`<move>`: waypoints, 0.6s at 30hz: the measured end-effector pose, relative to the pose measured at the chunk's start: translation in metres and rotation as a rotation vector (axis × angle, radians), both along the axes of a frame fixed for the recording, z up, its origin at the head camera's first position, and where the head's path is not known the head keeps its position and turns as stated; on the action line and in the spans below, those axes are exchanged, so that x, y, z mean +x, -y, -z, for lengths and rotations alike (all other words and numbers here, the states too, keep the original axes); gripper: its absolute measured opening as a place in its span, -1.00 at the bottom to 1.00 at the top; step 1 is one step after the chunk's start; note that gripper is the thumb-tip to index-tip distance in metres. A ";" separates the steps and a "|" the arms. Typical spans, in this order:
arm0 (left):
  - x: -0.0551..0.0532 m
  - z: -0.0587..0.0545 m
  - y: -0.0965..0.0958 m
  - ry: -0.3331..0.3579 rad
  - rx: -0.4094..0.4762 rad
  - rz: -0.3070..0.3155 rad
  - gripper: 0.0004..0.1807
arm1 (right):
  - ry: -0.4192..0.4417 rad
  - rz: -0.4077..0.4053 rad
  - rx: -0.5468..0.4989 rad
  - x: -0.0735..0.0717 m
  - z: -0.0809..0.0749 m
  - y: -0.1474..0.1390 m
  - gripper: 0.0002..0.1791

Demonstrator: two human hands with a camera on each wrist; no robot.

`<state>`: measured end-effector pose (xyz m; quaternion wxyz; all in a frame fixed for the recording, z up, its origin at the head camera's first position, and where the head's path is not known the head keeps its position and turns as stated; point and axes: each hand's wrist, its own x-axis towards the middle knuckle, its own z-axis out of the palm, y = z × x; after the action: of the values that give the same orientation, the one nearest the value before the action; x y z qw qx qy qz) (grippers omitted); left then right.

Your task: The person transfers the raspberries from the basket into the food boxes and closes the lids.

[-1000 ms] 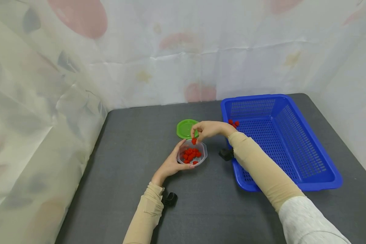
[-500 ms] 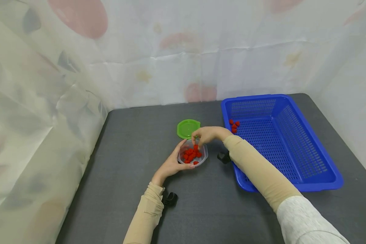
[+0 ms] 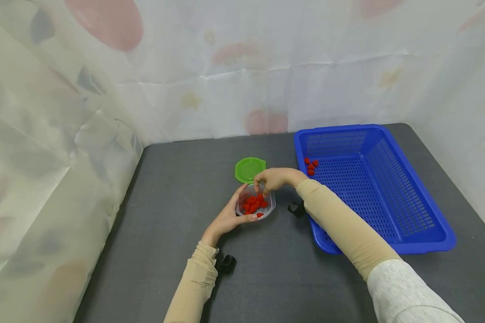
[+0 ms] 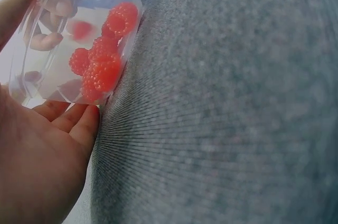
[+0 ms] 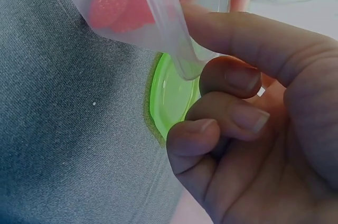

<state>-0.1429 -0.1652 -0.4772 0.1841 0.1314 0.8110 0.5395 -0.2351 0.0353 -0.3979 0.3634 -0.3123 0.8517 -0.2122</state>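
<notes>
My left hand (image 3: 226,220) grips a small clear plastic container (image 3: 271,205), thumb on the near side and fingers round the far side. Several red raspberries (image 3: 252,206) lie inside it. Over the container's right rim, my right hand (image 3: 280,177) dips its thumb and index finger inside, the other fingers curled in the right wrist view. The left wrist view has a blurred raspberry (image 4: 81,30) just beyond those parted fingertips, above the rest of the pile. A green lid (image 3: 249,169) lies on the table behind the container, partly behind my right hand.
A large blue plastic basket (image 3: 418,190) stands to the right, under my right forearm. Several raspberries (image 3: 310,167) sit in its left corner. Patterned white sheeting (image 3: 210,94) hangs behind the grey table (image 3: 165,202) and along its left side.
My right hand has lowered to the container with a raspberry, and its fingertips now stand apart from it. My left hand has stayed on the container.
</notes>
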 end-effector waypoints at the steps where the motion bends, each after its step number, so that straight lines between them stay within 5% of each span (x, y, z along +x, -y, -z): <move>1: 0.001 -0.005 -0.001 0.005 -0.003 0.003 0.05 | 0.003 0.001 -0.003 0.000 0.000 0.000 -0.74; 5: 0.001 -0.007 -0.001 0.015 -0.009 0.010 0.05 | 0.012 0.003 -0.018 -0.001 0.002 -0.001 -0.74; 9: -0.004 0.008 0.001 -0.002 -0.016 -0.014 0.06 | 0.028 0.011 -0.028 -0.002 0.003 -0.002 -0.74; 18: -0.004 0.008 0.001 -0.009 -0.040 -0.031 0.06 | 0.047 0.001 -0.032 -0.002 0.001 -0.002 -0.71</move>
<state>-0.1468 -0.1661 -0.4856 0.1746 0.1176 0.8243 0.5256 -0.2376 0.0374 -0.3992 0.3783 -0.3126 0.8396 -0.2331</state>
